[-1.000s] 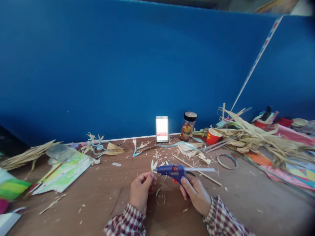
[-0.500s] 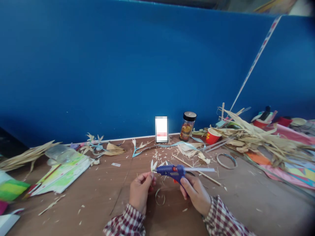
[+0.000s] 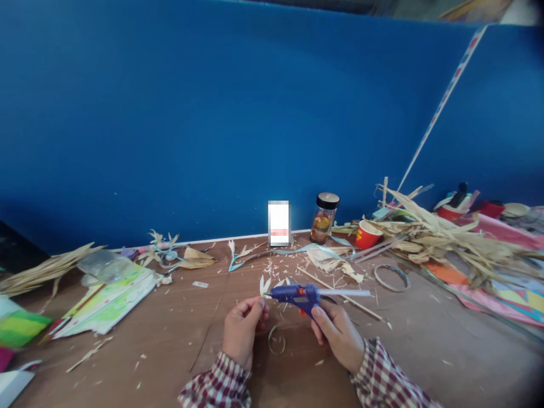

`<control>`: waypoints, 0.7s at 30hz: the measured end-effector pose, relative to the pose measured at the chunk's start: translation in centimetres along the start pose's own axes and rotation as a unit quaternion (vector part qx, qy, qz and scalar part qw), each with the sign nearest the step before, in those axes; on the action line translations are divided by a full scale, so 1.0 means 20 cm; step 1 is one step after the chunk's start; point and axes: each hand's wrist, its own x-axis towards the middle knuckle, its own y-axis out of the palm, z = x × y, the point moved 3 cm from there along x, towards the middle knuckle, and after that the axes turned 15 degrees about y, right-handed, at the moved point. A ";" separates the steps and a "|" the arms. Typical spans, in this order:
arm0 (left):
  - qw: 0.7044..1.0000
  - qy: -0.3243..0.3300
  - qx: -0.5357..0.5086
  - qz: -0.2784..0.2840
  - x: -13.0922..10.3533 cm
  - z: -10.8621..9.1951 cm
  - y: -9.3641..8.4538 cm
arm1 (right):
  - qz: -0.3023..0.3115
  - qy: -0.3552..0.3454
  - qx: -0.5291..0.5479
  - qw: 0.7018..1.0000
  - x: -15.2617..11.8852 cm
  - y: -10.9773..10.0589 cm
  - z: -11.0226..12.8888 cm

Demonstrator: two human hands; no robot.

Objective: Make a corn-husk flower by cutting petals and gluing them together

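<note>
Blue hot glue gun (image 3: pixel 297 294) is held over the brown tabletop (image 3: pixel 170 345), its handle enclosed by the right hand (image 3: pixel 341 335). Left hand (image 3: pixel 243 330) pinches pale petal-shaped strips (image 3: pixel 264 285) at the nozzle; contact cannot be confirmed. Gun's body label: illegible. Red paper cup (image 3: pixel 367 238): yellow marking, unreadable. White slip (image 3: pixel 200 284): print too small.

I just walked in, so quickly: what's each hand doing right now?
Left hand: closed, pinching a small pale flower-like piece.
Right hand: closed, holding a blue plastic glue gun.
</note>
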 end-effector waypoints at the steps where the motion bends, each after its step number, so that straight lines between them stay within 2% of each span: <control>1: 1.000 0.000 -0.002 0.002 0.00 0.00 0.00 | 0.000 0.001 0.002 1.000 0.00 0.00 0.00; 21: 1.000 -0.005 -0.012 0.009 0.00 0.01 0.00 | 0.008 -0.006 0.002 1.000 0.00 0.00 -0.01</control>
